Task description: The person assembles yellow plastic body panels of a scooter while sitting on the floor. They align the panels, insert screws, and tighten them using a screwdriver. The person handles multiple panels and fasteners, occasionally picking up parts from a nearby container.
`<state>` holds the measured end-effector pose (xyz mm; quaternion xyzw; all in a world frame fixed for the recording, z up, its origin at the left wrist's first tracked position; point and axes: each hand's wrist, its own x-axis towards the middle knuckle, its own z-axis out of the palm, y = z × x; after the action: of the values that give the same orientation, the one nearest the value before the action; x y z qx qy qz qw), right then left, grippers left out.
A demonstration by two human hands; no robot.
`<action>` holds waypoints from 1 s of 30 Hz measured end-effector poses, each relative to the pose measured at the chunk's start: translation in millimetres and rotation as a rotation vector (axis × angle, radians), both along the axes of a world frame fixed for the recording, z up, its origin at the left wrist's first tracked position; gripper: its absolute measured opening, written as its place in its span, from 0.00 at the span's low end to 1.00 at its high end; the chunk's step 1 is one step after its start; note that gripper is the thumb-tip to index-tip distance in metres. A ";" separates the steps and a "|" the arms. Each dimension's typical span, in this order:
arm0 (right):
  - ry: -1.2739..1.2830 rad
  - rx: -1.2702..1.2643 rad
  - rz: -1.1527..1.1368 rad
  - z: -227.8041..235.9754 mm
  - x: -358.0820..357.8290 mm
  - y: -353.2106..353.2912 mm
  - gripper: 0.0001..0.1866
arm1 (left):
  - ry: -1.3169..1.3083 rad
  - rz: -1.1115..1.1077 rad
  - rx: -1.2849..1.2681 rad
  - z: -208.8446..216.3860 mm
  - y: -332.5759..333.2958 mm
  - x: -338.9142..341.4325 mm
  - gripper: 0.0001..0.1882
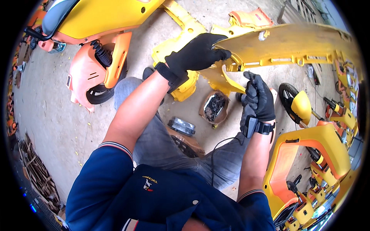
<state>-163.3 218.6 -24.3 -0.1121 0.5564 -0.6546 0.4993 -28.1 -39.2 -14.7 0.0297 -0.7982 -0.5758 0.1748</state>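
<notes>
Nearest the camera is the person's navy polo shirt (162, 196), with grey-jeaned knees below it, seated over a bare concrete floor (58, 115). Raised in front is a long yellow plastic body panel (293, 44), held up off the floor at chest height. The left hand (196, 52), in a black glove, is closed over the panel's near end, and the right hand (260, 98), also gloved, curls its fingers tightly under the lower edge, perhaps round a small tool, though I cannot tell. It looks like a fitting is being worked loose from the panel; the next move would call for a steady left grip while the right works. Around lie yellow and orange scooter shells (90, 73), more loose panels (181, 34), a headlamp unit (182, 126).
</notes>
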 end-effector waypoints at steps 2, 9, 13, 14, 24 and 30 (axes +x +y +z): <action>-0.036 -0.113 -0.154 -14.0 1.0 2.5 0.24 | -0.027 0.032 0.014 0.0 0.0 0.3 0.17; -0.157 -0.285 -0.329 -37.8 22.3 -4.1 0.21 | -0.027 0.058 0.091 1.2 1.4 3.4 0.18; -0.170 -0.196 -0.375 -31.7 46.2 -14.9 0.18 | -0.024 0.066 0.056 4.0 3.0 5.3 0.18; -0.166 -0.158 -0.386 -29.3 52.2 -17.0 0.17 | -0.034 0.052 0.055 6.1 3.5 6.3 0.19; 0.355 -0.029 -0.224 -37.5 105.4 -56.2 0.14 | 0.029 0.162 0.198 2.8 1.5 0.7 0.20; 0.575 0.065 -0.163 -24.2 119.3 -73.2 0.14 | 0.100 0.425 0.354 7.9 -5.1 3.2 0.21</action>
<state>-44.0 145.4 -48.5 -0.2316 0.7029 -0.6158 0.2703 -25.0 -44.4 -6.8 0.1980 -0.6513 -0.6575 0.3230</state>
